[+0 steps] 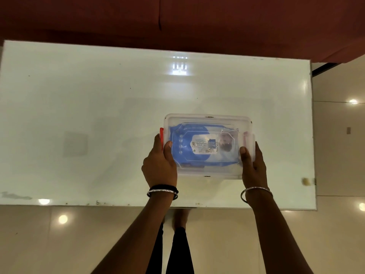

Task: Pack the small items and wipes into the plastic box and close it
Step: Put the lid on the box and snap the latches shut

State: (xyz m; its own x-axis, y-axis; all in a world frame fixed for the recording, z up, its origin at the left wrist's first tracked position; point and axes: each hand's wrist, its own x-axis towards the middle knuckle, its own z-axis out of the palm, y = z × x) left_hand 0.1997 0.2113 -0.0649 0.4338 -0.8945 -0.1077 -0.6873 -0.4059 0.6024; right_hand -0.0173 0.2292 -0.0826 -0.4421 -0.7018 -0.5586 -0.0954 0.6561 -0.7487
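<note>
The clear plastic box rests on the white table, nearer the front edge than the back and right of the table's centre. Its transparent lid sits on top. Through the lid, a blue wipes pack lies flat inside, filling most of the box; no other contents can be made out. A red latch shows at the left end of the box, and a second red latch at the right end. The left hand clasps the left end, thumb on the lid and fingers down the side beside the latch. The right hand clasps the right end likewise, thumb on the lid. Each wrist carries a bangle.
</note>
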